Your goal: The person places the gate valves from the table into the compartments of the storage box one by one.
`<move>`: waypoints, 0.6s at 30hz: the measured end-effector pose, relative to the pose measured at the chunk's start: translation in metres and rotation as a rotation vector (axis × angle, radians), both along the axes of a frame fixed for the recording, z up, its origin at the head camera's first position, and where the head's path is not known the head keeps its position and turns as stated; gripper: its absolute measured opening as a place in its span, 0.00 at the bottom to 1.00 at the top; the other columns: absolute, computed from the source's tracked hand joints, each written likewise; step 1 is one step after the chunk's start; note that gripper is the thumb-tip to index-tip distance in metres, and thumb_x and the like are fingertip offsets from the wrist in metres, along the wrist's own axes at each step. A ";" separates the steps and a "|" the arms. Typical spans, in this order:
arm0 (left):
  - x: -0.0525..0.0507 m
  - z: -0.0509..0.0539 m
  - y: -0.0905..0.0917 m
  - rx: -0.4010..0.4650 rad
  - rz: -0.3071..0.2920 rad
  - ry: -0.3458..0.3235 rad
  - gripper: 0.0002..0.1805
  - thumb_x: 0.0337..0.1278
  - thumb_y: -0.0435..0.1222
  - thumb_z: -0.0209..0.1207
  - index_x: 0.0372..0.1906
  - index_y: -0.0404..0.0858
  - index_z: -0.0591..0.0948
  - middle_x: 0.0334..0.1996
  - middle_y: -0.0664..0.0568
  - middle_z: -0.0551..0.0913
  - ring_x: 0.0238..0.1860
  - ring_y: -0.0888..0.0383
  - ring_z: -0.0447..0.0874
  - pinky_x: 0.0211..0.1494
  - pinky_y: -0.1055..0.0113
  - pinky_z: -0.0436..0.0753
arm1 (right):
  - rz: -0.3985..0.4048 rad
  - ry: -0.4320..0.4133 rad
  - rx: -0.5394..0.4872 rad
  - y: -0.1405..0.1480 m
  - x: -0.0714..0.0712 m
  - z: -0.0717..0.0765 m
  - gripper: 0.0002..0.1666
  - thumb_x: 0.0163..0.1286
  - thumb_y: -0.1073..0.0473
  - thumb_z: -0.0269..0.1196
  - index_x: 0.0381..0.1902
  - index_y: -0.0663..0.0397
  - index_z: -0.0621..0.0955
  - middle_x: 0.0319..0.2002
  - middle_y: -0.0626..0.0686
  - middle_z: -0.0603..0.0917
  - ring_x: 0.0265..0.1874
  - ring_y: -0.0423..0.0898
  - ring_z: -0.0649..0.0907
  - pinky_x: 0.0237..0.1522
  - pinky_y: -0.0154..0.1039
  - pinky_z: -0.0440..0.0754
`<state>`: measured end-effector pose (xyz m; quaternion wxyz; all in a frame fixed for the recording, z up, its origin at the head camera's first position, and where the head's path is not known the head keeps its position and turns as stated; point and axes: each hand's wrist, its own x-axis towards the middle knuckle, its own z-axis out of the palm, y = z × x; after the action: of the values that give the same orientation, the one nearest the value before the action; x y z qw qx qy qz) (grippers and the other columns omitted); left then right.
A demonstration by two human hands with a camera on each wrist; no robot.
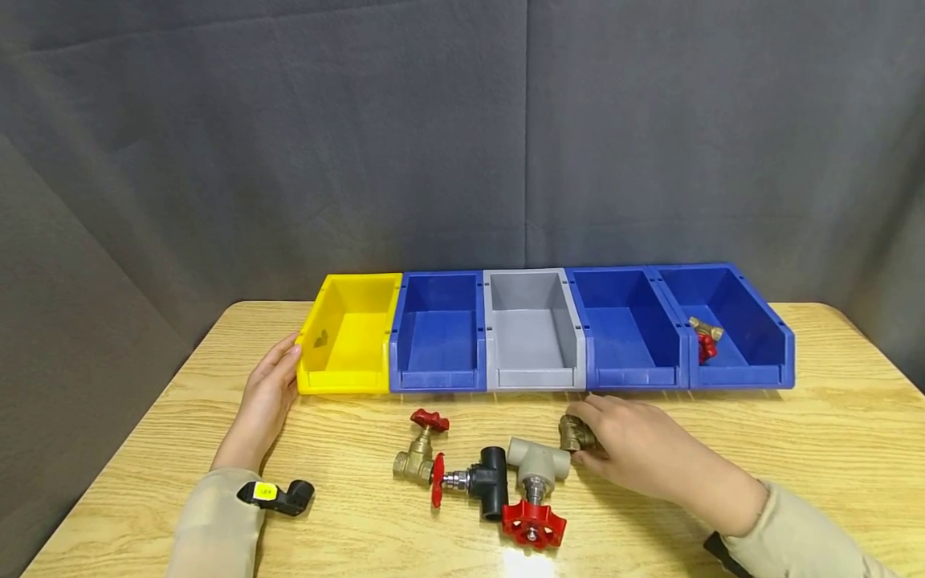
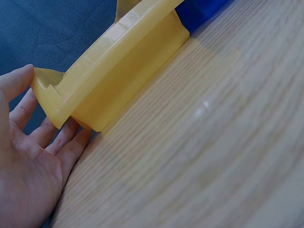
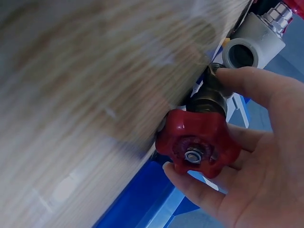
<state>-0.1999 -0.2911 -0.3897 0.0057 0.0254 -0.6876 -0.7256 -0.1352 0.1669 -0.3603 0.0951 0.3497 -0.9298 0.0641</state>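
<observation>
Right wrist view: the right grip [image 3: 266, 175] is curled round a brass valve [image 3: 209, 99] with a red wheel [image 3: 197, 142]. The valve is low over the bench [image 1: 347, 522], in front of the bins; I can't quite tell if it touches the wood. The wheel is lumpy and might turn, so the valve could slip out. Just beside it lies a grey valve [image 1: 538, 463]; a sideways bump could knock that into the black valve [image 1: 494, 482]. Lifting too low could bang the wheel on the front of the grey bin [image 1: 536, 379]. Well apart, the left grip [image 1: 267, 393] rests fairly straight fingers on the yellow bin [image 1: 343, 382]; pushing hard could make the row crooked.
</observation>
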 end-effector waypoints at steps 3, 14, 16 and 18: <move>0.000 0.000 0.000 0.002 -0.003 0.000 0.36 0.76 0.49 0.46 0.79 0.38 0.52 0.73 0.47 0.57 0.72 0.57 0.59 0.71 0.70 0.63 | 0.004 0.004 -0.014 0.001 0.000 0.000 0.25 0.53 0.54 0.75 0.46 0.60 0.81 0.32 0.45 0.78 0.29 0.42 0.80 0.30 0.42 0.83; 0.000 0.000 0.000 0.002 0.003 -0.005 0.36 0.76 0.49 0.47 0.79 0.38 0.52 0.74 0.47 0.57 0.72 0.57 0.59 0.72 0.69 0.61 | 0.014 0.039 -0.046 0.006 0.000 -0.002 0.23 0.49 0.55 0.74 0.43 0.57 0.82 0.31 0.42 0.77 0.28 0.39 0.77 0.28 0.40 0.81; 0.000 0.000 0.000 -0.001 0.004 -0.007 0.36 0.76 0.49 0.47 0.79 0.38 0.52 0.74 0.47 0.57 0.72 0.57 0.58 0.72 0.68 0.61 | 0.019 0.045 -0.048 0.007 0.001 -0.002 0.23 0.48 0.55 0.74 0.42 0.56 0.82 0.31 0.42 0.78 0.28 0.39 0.78 0.29 0.40 0.82; 0.000 -0.001 0.000 -0.001 0.004 -0.008 0.36 0.76 0.49 0.47 0.78 0.38 0.52 0.74 0.47 0.57 0.72 0.57 0.58 0.73 0.68 0.61 | 0.025 0.053 -0.049 0.008 0.001 -0.002 0.23 0.48 0.55 0.74 0.43 0.56 0.83 0.31 0.43 0.78 0.29 0.39 0.78 0.30 0.41 0.83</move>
<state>-0.2002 -0.2914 -0.3903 0.0044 0.0300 -0.6881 -0.7250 -0.1337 0.1746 -0.3623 0.1271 0.3605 -0.9207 0.0788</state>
